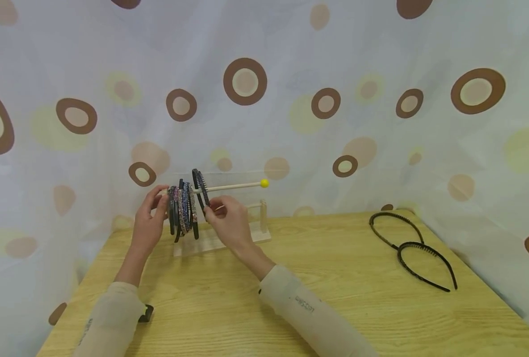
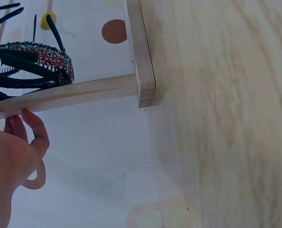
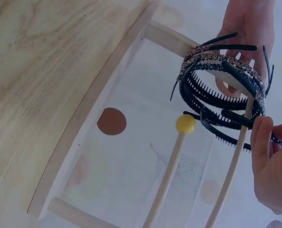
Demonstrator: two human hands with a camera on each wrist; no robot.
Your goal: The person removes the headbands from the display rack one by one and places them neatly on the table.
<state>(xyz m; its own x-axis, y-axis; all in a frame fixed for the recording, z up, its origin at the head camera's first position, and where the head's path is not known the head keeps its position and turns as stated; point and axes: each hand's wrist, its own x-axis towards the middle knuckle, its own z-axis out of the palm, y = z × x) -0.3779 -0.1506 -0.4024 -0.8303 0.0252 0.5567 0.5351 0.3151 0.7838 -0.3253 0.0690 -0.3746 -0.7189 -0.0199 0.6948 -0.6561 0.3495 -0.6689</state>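
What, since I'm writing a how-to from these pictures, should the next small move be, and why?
Probably slide the black headband along the rod toward the bunch of headbands: the right hand holds it at the rod, a small gap shows beside the bunch, and the left hand grips the stand, which should help steady it.

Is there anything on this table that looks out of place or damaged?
Perhaps two dark headbands: they lie overlapped on the right of the table, while other headbands hang on the wooden rack. No damage shows.
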